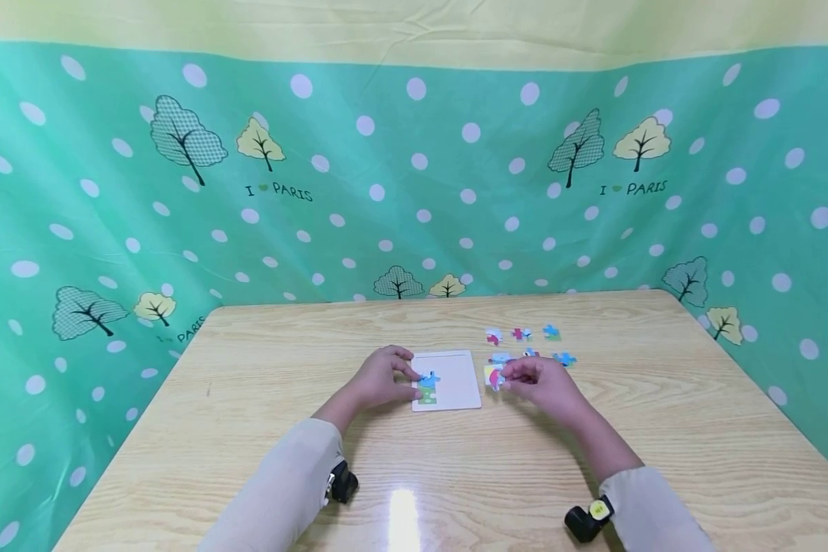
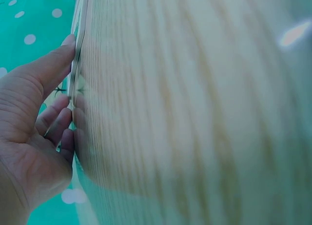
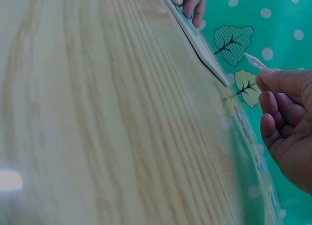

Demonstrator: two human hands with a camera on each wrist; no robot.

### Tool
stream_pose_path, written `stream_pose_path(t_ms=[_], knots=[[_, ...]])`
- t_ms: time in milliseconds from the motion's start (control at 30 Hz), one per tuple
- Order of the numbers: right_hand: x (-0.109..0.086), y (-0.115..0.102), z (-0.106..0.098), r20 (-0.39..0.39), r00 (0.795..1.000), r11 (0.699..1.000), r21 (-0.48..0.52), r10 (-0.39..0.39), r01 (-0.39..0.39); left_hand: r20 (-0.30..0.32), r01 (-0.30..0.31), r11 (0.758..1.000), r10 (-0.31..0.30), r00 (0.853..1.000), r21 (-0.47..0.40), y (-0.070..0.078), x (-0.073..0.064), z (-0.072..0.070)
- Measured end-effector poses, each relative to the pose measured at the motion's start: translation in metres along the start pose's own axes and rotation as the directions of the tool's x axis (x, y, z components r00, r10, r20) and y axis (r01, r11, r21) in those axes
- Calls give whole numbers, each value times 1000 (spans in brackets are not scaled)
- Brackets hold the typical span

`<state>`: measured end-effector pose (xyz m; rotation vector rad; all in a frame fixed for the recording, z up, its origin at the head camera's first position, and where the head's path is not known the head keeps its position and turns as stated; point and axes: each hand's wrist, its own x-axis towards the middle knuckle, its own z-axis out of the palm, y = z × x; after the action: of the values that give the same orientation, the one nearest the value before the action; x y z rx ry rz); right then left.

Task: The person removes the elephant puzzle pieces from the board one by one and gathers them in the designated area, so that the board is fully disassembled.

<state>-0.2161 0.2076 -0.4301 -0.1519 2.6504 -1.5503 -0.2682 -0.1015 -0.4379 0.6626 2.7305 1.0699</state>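
A white puzzle tray (image 1: 458, 383) lies flat on the table. In its lower left corner sit a green puzzle piece (image 1: 426, 396) and a blue puzzle piece (image 1: 430, 379) above it. My left hand (image 1: 385, 381) rests at the tray's left side, thumb and fingertips on the tray edge and beside these pieces. Just off the tray's right edge, my right hand (image 1: 543, 386) pinches a pink, yellow and white puzzle piece (image 1: 494, 377) between thumb and fingers. The right wrist view shows that piece (image 3: 255, 62) edge-on, raised above the table.
Several loose puzzle pieces lie in two rough rows behind my right hand, among them a red one (image 1: 521, 334), a blue and green one (image 1: 551, 332) and a blue one (image 1: 564, 359). A green dotted curtain (image 1: 414, 176) hangs behind the wooden table (image 1: 283, 353).
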Motion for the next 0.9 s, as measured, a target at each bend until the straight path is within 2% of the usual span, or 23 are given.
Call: stream_pose_path(t_ms=[333, 500, 733, 900], knots=[[-1, 13, -12, 76, 997, 998, -63, -14, 19, -3, 10, 1000, -10, 1000, -3, 1, 0, 0], [1, 16, -14, 81, 997, 996, -88, 11, -4, -3, 11, 1000, -11, 1000, -7, 1, 0, 0], [5, 19, -17, 75, 997, 986, -163, -12, 25, 3, 1, 1000, -1, 1000, -11, 0, 0, 0], [7, 20, -18, 57, 998, 979, -202, 1, 10, -2, 10, 1000, -10, 1000, -11, 1, 0, 1]])
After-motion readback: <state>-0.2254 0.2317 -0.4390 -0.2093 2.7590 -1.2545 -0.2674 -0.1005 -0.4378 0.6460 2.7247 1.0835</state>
